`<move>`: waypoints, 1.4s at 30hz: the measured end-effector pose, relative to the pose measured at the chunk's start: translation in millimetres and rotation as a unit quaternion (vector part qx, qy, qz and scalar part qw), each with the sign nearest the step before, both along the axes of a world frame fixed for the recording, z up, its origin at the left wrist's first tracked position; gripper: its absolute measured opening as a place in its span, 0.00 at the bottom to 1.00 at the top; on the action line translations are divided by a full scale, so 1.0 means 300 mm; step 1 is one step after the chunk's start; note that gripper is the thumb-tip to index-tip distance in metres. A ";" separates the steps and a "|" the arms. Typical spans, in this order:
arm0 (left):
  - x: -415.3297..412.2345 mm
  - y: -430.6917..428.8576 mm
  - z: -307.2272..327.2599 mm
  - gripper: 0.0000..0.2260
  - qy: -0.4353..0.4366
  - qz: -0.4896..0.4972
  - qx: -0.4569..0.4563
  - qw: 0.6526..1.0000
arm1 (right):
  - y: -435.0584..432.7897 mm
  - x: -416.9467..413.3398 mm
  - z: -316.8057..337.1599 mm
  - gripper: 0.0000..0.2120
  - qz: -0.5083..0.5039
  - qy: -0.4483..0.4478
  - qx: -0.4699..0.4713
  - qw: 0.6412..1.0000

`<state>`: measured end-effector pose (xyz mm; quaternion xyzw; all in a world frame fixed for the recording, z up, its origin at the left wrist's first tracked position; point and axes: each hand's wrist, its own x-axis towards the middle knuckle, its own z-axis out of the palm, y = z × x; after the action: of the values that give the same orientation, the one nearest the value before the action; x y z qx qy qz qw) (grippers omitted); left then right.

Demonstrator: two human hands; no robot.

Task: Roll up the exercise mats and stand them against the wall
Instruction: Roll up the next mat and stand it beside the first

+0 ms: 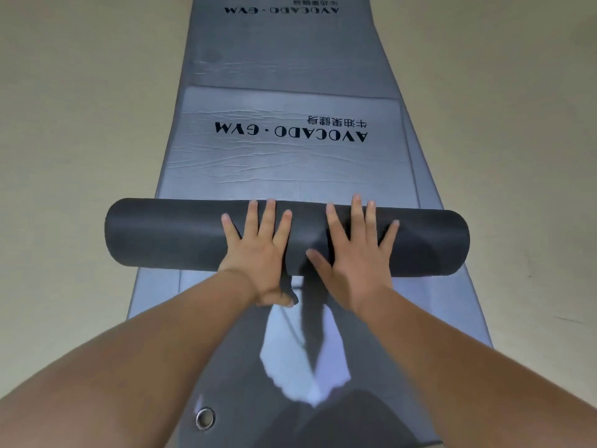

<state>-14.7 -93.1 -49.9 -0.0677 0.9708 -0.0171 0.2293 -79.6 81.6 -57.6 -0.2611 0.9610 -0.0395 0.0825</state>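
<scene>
We see the left hand [258, 253] and the right hand [355, 253] lying flat with spread fingers on top of the dark roll [161, 234], near its middle, grasping nothing. The roll lies across its grey mat [290, 169], over a second mat [290, 43] on the beige floor [64, 124]
</scene>
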 end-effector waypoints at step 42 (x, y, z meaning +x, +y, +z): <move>-0.135 -0.085 0.134 0.40 -0.108 -0.008 0.060 0.992 | -0.007 -0.214 0.114 0.58 0.139 -0.167 0.115 0.969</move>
<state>-55.1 -118.7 -9.7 -0.0440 0.9403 0.0321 0.3360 -143.7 79.4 -23.3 -0.3709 0.8859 0.0400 0.2757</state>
